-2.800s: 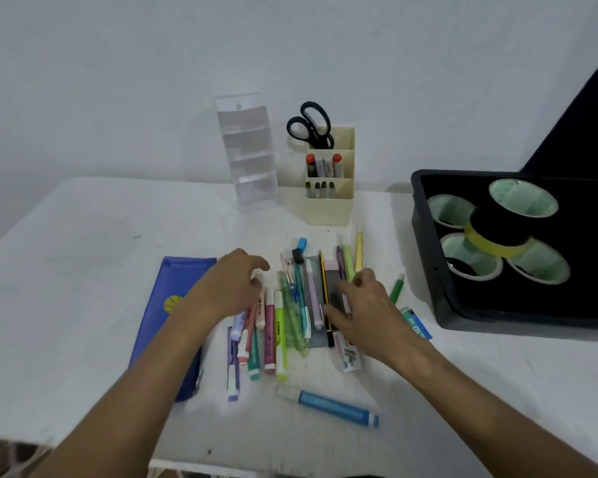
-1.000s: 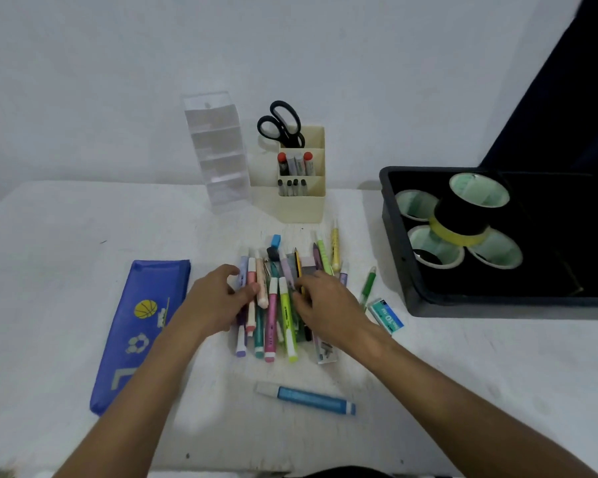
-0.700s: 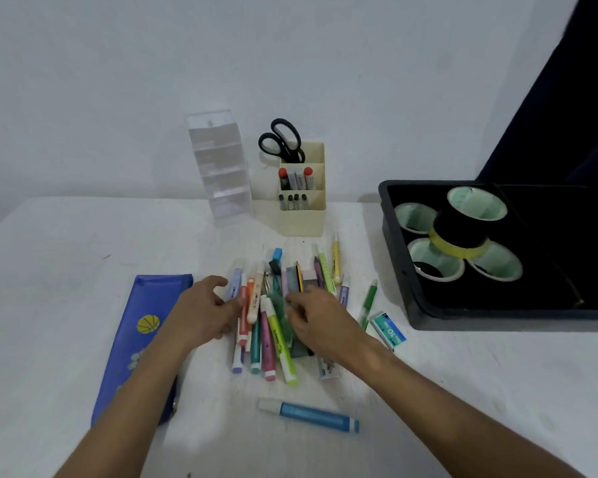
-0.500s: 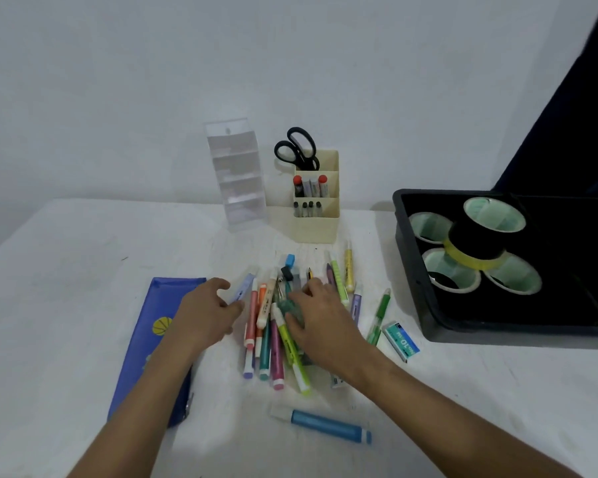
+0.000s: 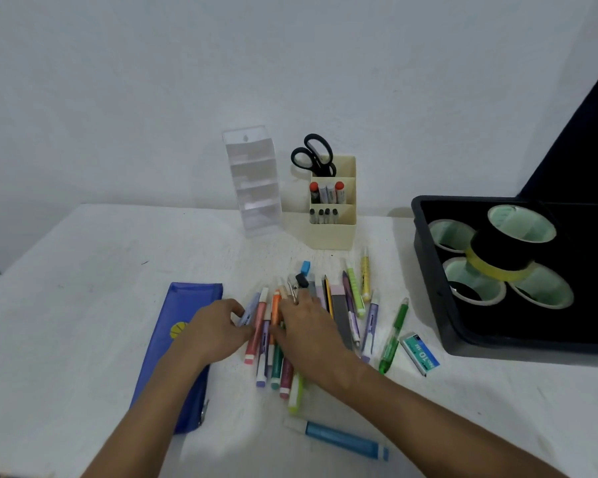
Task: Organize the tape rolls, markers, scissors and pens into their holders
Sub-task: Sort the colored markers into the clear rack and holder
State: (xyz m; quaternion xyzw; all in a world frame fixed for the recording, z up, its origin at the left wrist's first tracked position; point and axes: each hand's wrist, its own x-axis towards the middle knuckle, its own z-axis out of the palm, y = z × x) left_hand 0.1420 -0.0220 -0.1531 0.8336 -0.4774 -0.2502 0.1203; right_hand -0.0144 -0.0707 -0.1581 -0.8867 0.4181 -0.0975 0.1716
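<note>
Both my hands sit on the marker pile mid-table.
My left hand [image 5: 211, 331] pinches a lilac marker [image 5: 249, 313]; my right hand [image 5: 306, 327] lies flat, fingers relaxed. Staple box [image 5: 419, 353] at right reads "No.10".

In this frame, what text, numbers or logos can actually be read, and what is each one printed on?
"No.10": printed on the small teal and white box lying on the white table near the black tray; it reads upside down from this view, and the smaller print beside it is blurred.
Yellow round emblem, no letters readable: on the blue zip pencil pouch.
Print on the pen and marker barrels: too small to read.
</note>
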